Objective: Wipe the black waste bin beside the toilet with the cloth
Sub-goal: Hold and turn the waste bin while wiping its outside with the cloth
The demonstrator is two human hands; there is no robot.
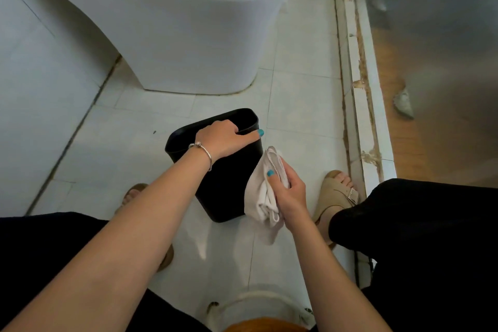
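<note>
A black rectangular waste bin [229,186] stands on the white tiled floor in front of the toilet [188,35]. My left hand [226,140] grips the bin's top rim, fingers curled over the edge and thumb along its right side. My right hand [288,191] holds a bunched white cloth [262,191] against the bin's right wall, low down. The inside of the bin is hidden by my left hand.
A raised white threshold [358,105] with stained joints runs along the right, with a wooden floor beyond it. A tiled wall [40,89] closes the left side. My sandalled feet [336,197] flank the bin. A white bucket rim [258,302] shows at the bottom.
</note>
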